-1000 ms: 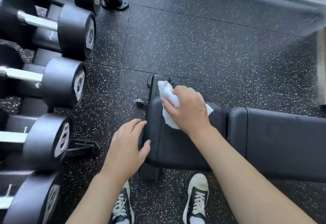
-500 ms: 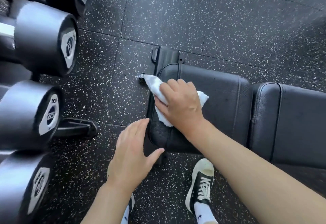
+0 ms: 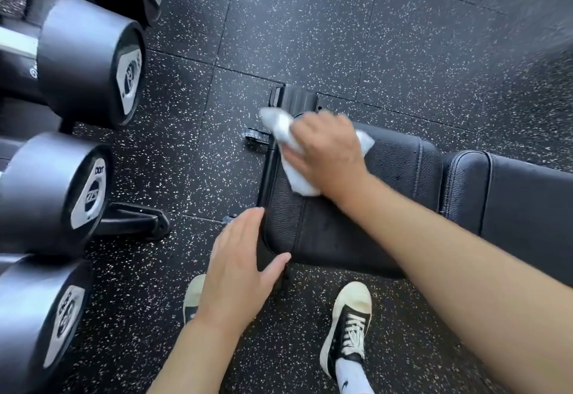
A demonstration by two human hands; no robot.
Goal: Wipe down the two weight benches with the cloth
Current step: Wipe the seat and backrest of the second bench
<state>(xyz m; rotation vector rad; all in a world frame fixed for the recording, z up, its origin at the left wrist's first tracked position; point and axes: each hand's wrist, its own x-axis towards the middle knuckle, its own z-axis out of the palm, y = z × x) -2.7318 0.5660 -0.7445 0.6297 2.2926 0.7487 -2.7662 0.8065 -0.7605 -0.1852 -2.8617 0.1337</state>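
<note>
Now right hand [image 3: 325, 152] presses the cloth [image 3: 283, 128] onto the seat pad [image 3: 325, 232], up at its far corner after sweeping the near edge; left hand [image 3: 238, 269] flat, fingers straight, beside the pad. Backrest [image 3: 511, 204] unwiped, I'd guess.

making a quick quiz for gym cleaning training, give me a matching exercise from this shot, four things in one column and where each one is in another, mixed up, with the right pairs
Things:
1. cloth
2. left hand
3. dumbbells
4. shoe

Places:
A. racked along the left edge of the view
B. flat at the corner of the seat pad, holding nothing
C. on the speckled floor, below the bench
D. under the right hand on the end of the seat pad

Pairs: 1-D, 2-B, 3-A, 4-C
</note>
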